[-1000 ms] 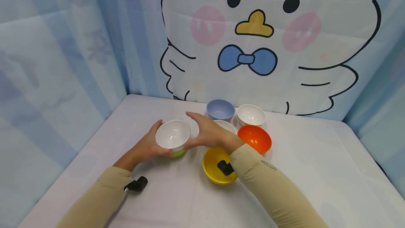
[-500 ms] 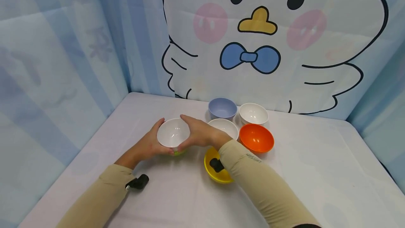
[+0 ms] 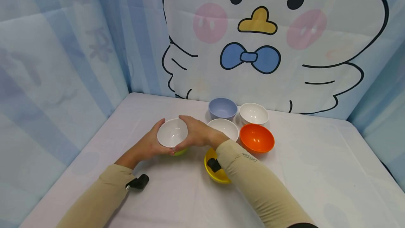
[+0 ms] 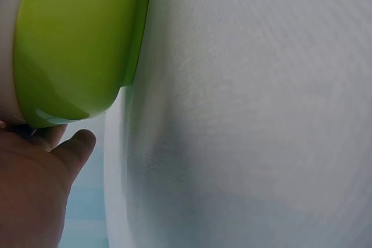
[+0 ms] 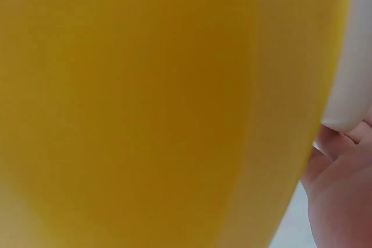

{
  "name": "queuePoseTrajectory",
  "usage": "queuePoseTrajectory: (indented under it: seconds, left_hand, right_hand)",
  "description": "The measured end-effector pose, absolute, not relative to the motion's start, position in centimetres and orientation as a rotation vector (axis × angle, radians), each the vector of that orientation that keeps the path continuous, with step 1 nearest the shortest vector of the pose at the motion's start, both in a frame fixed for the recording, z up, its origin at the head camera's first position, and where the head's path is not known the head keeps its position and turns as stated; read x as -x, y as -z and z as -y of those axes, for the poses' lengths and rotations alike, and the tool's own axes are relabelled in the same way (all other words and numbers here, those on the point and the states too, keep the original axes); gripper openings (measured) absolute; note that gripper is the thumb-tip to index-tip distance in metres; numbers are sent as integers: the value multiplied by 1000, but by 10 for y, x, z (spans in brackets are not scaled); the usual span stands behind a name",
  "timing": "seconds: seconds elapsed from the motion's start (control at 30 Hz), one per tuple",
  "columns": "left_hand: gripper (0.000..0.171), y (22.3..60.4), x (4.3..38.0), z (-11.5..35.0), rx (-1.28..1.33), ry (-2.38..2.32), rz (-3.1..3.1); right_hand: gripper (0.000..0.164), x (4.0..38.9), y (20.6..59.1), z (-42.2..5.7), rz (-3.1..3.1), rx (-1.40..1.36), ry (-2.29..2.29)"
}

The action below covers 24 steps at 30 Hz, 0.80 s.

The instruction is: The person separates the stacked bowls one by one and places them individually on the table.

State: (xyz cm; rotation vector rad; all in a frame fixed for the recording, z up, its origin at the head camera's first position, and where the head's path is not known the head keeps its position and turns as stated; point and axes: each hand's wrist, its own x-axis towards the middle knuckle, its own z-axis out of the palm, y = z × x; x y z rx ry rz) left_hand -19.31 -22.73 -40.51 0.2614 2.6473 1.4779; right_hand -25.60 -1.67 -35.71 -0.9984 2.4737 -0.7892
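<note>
A white bowl (image 3: 172,133) sits in a green bowl (image 3: 181,152), with most of the green hidden from the head camera. My left hand (image 3: 148,147) grips the white bowl from the left, thumb at its near side. From the right, my right hand (image 3: 198,133) holds the same bowl, its thumb close to the other thumb. In the left wrist view the green bowl's foot is down by the tablecloth (image 4: 261,97). A yellow bowl (image 5: 145,108) fills most of the right wrist view, below the right forearm.
To the right stand a blue bowl (image 3: 223,108), an orange bowl (image 3: 257,138), a back white bowl (image 3: 254,114) and another white bowl (image 3: 225,128) partly behind the right hand. A printed curtain (image 3: 202,76) rises behind the table.
My right hand has moved left and closed in on the white bowl, its forearm now covering more of the yellow bowl. The left hand keeps its hold.
</note>
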Motion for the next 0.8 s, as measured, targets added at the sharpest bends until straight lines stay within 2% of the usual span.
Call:
queuePoseTrajectory:
  seconds: [0.4,0.63,0.8]
  left_hand:
    - [131,406,193,228,-312,-1544,-2626]
    - [116,408,195,228,-440,-1622,-2610]
    - [115,407,195,227,-399,-1595,-2616]
  right_hand:
    - [111,251,354,15,-2490,960,898]
    - [109,249,342,5,-2523,953,944]
    - [111,245,330,-8,-2533,927,1002]
